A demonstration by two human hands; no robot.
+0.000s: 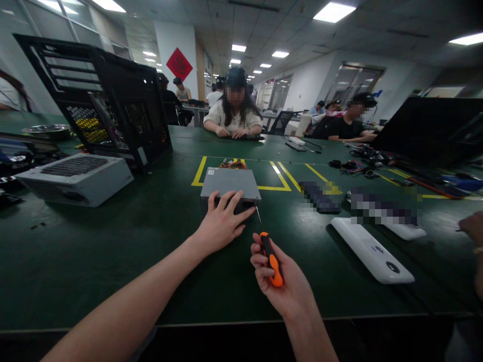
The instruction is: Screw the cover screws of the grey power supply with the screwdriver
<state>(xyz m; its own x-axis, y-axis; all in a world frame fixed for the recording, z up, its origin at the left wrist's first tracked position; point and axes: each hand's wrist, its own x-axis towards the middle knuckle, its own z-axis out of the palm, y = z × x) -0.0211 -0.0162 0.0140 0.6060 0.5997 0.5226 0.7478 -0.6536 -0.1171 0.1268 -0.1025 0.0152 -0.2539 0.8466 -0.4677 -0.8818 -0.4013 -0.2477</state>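
A grey computer power supply [230, 182] sits on the green table in front of me, with coloured cables [233, 164] behind it. My left hand [222, 221] rests on its near top edge, fingers spread, the index finger reaching toward the right front corner. In my right hand [281, 276] is a screwdriver [272, 259] with an orange and black handle. Its thin shaft points up and away to the right front corner of the power supply. Whether the tip sits in a screw is too small to tell.
To the left stand an open black computer case [124, 110] and a second power supply [81, 176]. Right of me lie a white power bank-like device [372, 251], blurred dark devices [320, 196] and tangled cables [352, 167]. Across the table a person [234, 110] sits; another hand [473, 229] shows at the right edge.
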